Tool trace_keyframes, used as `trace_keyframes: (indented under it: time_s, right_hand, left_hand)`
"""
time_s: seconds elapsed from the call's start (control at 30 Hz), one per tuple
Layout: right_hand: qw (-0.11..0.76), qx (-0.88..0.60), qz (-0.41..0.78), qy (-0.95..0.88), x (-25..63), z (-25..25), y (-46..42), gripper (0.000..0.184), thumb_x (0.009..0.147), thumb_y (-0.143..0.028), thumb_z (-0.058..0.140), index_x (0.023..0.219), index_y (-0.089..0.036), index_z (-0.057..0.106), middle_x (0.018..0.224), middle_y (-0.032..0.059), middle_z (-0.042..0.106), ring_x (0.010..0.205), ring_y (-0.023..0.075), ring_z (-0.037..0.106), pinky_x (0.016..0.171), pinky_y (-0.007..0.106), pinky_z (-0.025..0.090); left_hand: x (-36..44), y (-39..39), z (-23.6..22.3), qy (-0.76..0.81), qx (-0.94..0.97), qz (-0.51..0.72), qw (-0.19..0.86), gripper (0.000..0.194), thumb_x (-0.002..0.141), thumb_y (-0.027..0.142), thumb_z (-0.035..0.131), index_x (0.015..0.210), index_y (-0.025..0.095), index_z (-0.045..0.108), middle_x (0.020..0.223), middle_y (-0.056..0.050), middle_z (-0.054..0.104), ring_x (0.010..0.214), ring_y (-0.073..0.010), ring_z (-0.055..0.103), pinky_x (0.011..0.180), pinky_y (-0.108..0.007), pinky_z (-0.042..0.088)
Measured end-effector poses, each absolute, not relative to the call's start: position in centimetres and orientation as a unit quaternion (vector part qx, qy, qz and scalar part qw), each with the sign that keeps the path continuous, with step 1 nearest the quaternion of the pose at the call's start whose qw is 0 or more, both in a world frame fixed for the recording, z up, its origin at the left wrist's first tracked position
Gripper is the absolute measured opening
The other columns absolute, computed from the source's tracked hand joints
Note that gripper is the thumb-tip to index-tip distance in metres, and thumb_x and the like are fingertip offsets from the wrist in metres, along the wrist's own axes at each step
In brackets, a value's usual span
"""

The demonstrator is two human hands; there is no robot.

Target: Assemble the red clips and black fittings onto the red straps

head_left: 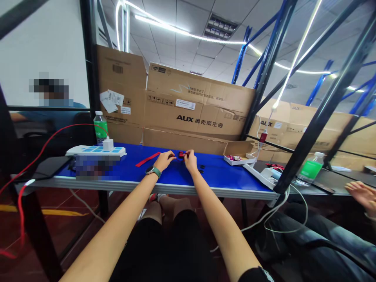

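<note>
Both my arms reach out to the middle of a blue table [223,178]. My left hand [164,159], with a green-strapped watch on its wrist, is closed on the end of a red strap [147,159] that lies flat to its left. My right hand [190,159] is closed in a pinch on a small red and black piece [181,154] between the two hands. A few small black parts [201,169] lie on the table just right of my right hand.
A white power strip [95,150] and a green-labelled bottle [100,127] stand at the left, cardboard boxes [194,113] behind. A small open box of parts [237,158], another power strip [261,174] and a bottle [310,168] are right. Another person's hand [362,194] rests at the right edge.
</note>
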State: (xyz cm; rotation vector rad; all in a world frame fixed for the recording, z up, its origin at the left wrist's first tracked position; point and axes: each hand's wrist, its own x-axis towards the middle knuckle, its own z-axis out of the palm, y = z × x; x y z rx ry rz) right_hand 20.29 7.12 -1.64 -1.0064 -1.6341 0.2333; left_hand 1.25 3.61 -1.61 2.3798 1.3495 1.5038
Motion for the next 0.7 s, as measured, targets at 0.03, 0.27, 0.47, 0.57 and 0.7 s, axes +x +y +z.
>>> trace_keyframes:
  time_s: [0.03,0.27,0.47,0.57,0.7]
  right_hand:
    - [0.564,-0.401,0.129,-0.71,20.0,-1.6,7.0,0.013,0.086,-0.017,0.05,0.097,-0.022,0.055,0.092,0.0049,0.071,0.086,0.0185,0.07,0.084,0.031,0.054]
    - [0.496,-0.369,0.175,-0.766,19.5,-1.4,6.8,0.02,0.088,-0.016,0.051,0.094,-0.022,0.069,0.097,0.0037,0.075,0.079,0.016,0.073,0.081,0.028,0.057]
    - [0.485,-0.384,0.197,-0.761,19.2,-1.1,5.7,0.029,0.091,-0.014,0.049,0.117,-0.022,0.06,0.101,0.0047,0.075,0.079,0.0144,0.073,0.074,0.023,0.056]
    - [0.497,-0.368,0.159,-0.77,19.1,-0.8,4.9,0.016,0.091,-0.02,0.055,0.105,-0.023,0.062,0.095,0.0029,0.075,0.08,0.0151,0.072,0.079,0.024,0.055]
    - [0.5,-0.359,0.1,-0.782,19.2,-0.7,4.5,0.012,0.09,-0.021,0.057,0.091,-0.023,0.069,0.095,0.0033,0.075,0.091,0.0173,0.072,0.089,0.026,0.052]
  left_hand:
    - [1.3,3.5,-1.5,0.431,0.761,0.485,0.009,0.018,0.093,0.033,0.061,0.097,0.019,0.072,0.095,-0.006,0.076,0.088,-0.0204,0.07,0.084,-0.03,0.053]
    - [1.3,3.6,-1.3,0.473,0.742,0.475,0.012,0.022,0.09,0.021,0.056,0.098,0.02,0.076,0.098,-0.007,0.078,0.093,-0.0213,0.072,0.091,-0.032,0.054]
    - [1.5,3.1,-1.1,0.464,0.735,0.494,0.011,0.024,0.086,0.016,0.057,0.101,0.019,0.076,0.1,-0.007,0.078,0.091,-0.0206,0.073,0.089,-0.033,0.056]
    - [1.5,2.8,-0.9,0.458,0.722,0.519,0.013,0.018,0.086,0.019,0.06,0.098,0.018,0.074,0.093,-0.006,0.078,0.085,-0.0194,0.073,0.082,-0.03,0.056]
    - [1.5,2.5,-0.6,0.461,0.706,0.538,-0.004,0.013,0.088,0.026,0.062,0.091,0.02,0.073,0.091,-0.006,0.078,0.084,-0.0199,0.072,0.081,-0.03,0.055]
